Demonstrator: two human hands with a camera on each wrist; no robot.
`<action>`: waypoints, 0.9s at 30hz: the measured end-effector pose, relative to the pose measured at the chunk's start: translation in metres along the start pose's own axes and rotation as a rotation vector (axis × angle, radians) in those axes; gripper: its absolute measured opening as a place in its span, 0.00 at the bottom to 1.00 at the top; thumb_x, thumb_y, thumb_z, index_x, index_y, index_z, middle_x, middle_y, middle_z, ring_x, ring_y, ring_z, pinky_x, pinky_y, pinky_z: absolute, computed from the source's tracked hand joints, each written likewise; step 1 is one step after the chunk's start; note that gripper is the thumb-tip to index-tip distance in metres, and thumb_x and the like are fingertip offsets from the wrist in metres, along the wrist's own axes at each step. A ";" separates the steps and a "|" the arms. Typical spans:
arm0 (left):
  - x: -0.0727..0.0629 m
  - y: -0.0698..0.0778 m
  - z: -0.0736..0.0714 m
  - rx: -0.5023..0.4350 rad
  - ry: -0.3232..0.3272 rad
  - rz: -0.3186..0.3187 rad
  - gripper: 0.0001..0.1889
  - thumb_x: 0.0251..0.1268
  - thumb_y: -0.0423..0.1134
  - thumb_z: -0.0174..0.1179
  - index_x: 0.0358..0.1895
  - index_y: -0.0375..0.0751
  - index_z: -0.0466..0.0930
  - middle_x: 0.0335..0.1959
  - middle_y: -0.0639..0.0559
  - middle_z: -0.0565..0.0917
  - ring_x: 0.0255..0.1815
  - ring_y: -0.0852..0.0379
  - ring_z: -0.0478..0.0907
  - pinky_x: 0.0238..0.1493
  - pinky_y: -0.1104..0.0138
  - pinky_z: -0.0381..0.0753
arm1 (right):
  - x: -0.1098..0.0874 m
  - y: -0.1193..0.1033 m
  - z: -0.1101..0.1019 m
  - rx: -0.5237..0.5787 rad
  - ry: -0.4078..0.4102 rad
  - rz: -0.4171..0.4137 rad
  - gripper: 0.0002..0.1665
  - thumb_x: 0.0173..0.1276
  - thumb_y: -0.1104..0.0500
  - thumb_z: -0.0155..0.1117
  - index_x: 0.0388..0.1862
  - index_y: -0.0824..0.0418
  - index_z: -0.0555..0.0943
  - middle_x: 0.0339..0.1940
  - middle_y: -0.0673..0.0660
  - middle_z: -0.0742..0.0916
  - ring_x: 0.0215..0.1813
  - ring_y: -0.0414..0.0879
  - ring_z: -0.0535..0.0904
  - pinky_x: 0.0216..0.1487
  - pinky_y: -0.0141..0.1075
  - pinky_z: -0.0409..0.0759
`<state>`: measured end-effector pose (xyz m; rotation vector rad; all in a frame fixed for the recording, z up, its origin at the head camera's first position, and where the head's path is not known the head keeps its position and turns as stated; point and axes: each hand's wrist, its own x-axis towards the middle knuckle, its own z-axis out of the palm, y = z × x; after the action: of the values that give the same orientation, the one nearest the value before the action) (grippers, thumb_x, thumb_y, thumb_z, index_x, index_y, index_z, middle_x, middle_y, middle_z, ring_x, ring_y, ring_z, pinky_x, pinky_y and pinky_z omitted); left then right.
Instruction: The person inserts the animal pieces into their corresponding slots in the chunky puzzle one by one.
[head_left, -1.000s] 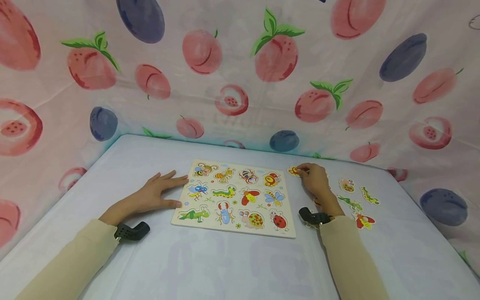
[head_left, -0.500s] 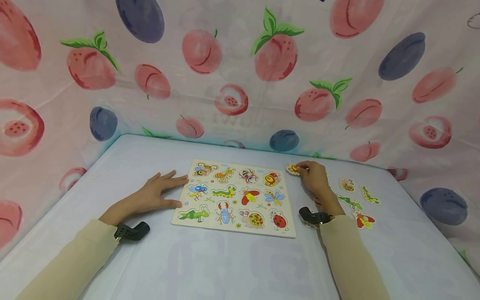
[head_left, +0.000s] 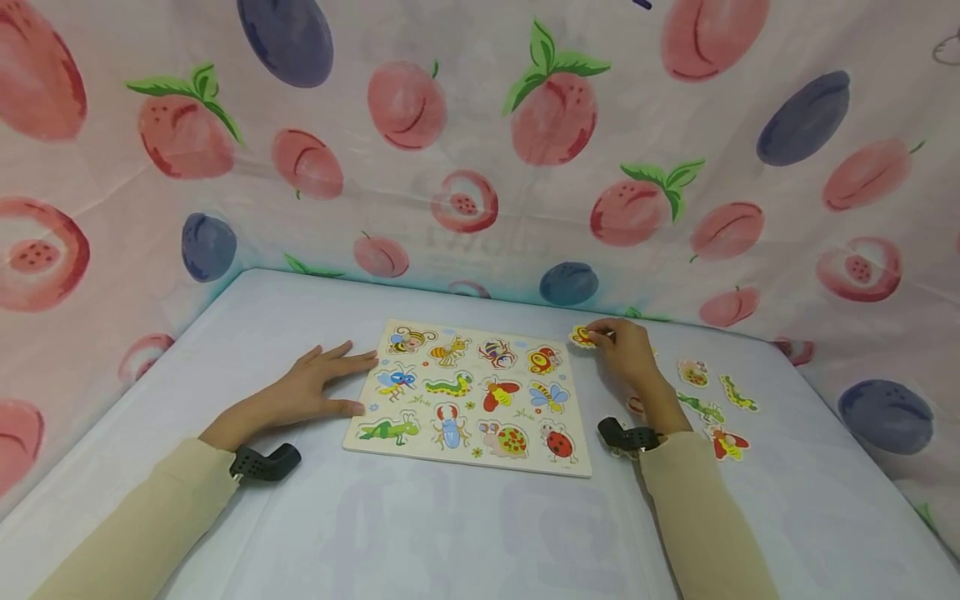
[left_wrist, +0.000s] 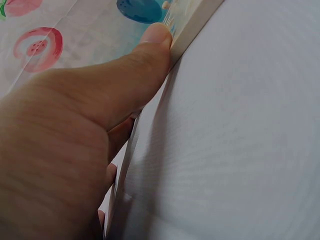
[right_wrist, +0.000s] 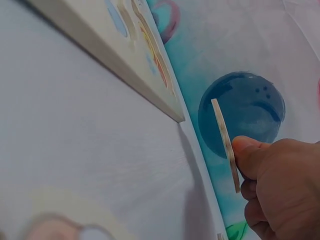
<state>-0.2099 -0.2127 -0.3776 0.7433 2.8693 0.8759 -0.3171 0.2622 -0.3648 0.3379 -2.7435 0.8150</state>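
Observation:
A wooden puzzle board [head_left: 375, 447] printed with colourful insects lies flat on the table. My left hand [head_left: 311, 387] rests at its left side with fingers spread and straight. In the left wrist view, the thumb [left_wrist: 155, 37] touches the board's edge. Beyond the board's upper right corner, my right hand [head_left: 628, 354] pinches a red and yellow insect puzzle piece [head_left: 580, 337] between thumb and fingers. The right wrist view shows this piece [right_wrist: 225, 140] edge-on and raised, its printed face turned out of sight.
Loose puzzle pieces lie to the right: a snail piece [head_left: 693, 372], a caterpillar piece [head_left: 740, 392], a grasshopper piece [head_left: 701, 407] and a red-winged insect piece [head_left: 727, 443]. Others are partly hidden under my right forearm. A fruit-patterned cloth [head_left: 487, 125] hangs behind the table.
My right hand has lifted the red and yellow piece slightly and shifted it a little left, toward the board. The left hand has stayed in place.

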 end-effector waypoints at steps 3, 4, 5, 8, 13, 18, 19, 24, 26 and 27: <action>0.000 0.000 0.000 -0.004 -0.002 -0.003 0.41 0.53 0.59 0.67 0.70 0.44 0.67 0.71 0.50 0.65 0.75 0.38 0.45 0.70 0.42 0.33 | 0.000 -0.002 -0.002 0.022 -0.014 0.008 0.11 0.71 0.61 0.59 0.46 0.66 0.83 0.41 0.62 0.85 0.37 0.53 0.77 0.37 0.43 0.75; 0.000 0.001 0.000 -0.004 -0.003 -0.004 0.41 0.53 0.59 0.67 0.70 0.44 0.67 0.71 0.50 0.65 0.75 0.39 0.45 0.70 0.42 0.33 | 0.000 -0.003 -0.003 0.028 -0.021 0.011 0.11 0.71 0.60 0.59 0.46 0.66 0.83 0.41 0.62 0.85 0.38 0.53 0.77 0.37 0.43 0.76; 0.000 0.001 0.000 -0.004 -0.003 -0.005 0.41 0.53 0.59 0.67 0.70 0.44 0.67 0.71 0.50 0.65 0.75 0.39 0.45 0.70 0.42 0.33 | 0.000 -0.004 -0.003 0.034 -0.029 0.013 0.12 0.72 0.60 0.59 0.47 0.65 0.83 0.41 0.61 0.85 0.38 0.53 0.77 0.37 0.42 0.76; 0.000 0.001 0.000 -0.005 -0.005 -0.008 0.41 0.53 0.58 0.67 0.70 0.44 0.67 0.71 0.50 0.65 0.75 0.39 0.45 0.70 0.42 0.33 | 0.000 -0.007 -0.004 0.043 -0.051 0.013 0.13 0.72 0.59 0.58 0.48 0.65 0.82 0.42 0.61 0.84 0.39 0.52 0.76 0.38 0.41 0.75; 0.000 0.001 -0.001 -0.007 -0.006 -0.011 0.41 0.54 0.58 0.67 0.70 0.45 0.67 0.71 0.50 0.65 0.75 0.39 0.45 0.70 0.42 0.34 | -0.001 -0.012 -0.004 0.053 -0.060 -0.009 0.12 0.72 0.59 0.59 0.47 0.64 0.82 0.41 0.60 0.84 0.38 0.51 0.75 0.35 0.40 0.74; 0.001 0.001 -0.001 -0.004 -0.009 -0.006 0.41 0.54 0.59 0.67 0.70 0.45 0.67 0.71 0.49 0.65 0.75 0.38 0.45 0.70 0.42 0.34 | -0.002 -0.016 -0.005 0.052 -0.056 -0.038 0.12 0.71 0.58 0.60 0.47 0.63 0.83 0.40 0.58 0.84 0.37 0.49 0.74 0.29 0.39 0.75; 0.001 0.001 -0.001 -0.004 -0.010 -0.006 0.41 0.54 0.59 0.67 0.70 0.45 0.67 0.71 0.49 0.65 0.75 0.38 0.45 0.70 0.42 0.34 | -0.002 -0.016 -0.005 0.051 -0.057 -0.045 0.11 0.71 0.58 0.60 0.47 0.62 0.83 0.40 0.58 0.84 0.37 0.49 0.74 0.29 0.38 0.75; 0.000 0.000 -0.001 -0.002 -0.011 -0.006 0.41 0.54 0.59 0.66 0.70 0.45 0.66 0.71 0.49 0.65 0.75 0.38 0.45 0.70 0.42 0.34 | -0.002 -0.019 -0.006 0.065 -0.084 -0.081 0.10 0.70 0.59 0.61 0.46 0.62 0.83 0.40 0.57 0.85 0.37 0.50 0.75 0.34 0.39 0.75; 0.000 0.000 -0.001 0.000 -0.011 -0.008 0.41 0.54 0.59 0.66 0.70 0.45 0.66 0.71 0.49 0.65 0.75 0.38 0.45 0.70 0.42 0.34 | -0.002 -0.019 -0.006 0.073 -0.098 -0.088 0.10 0.70 0.59 0.61 0.46 0.62 0.83 0.40 0.57 0.85 0.37 0.50 0.75 0.35 0.39 0.75; 0.000 0.000 -0.001 0.001 -0.011 -0.009 0.41 0.54 0.59 0.66 0.70 0.45 0.66 0.71 0.50 0.65 0.75 0.39 0.45 0.70 0.42 0.34 | -0.002 -0.019 -0.006 0.076 -0.104 -0.091 0.10 0.70 0.59 0.61 0.46 0.62 0.83 0.40 0.57 0.85 0.37 0.50 0.75 0.35 0.39 0.75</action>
<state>-0.2102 -0.2131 -0.3767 0.7318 2.8612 0.8671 -0.3087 0.2504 -0.3512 0.5311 -2.7729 0.9025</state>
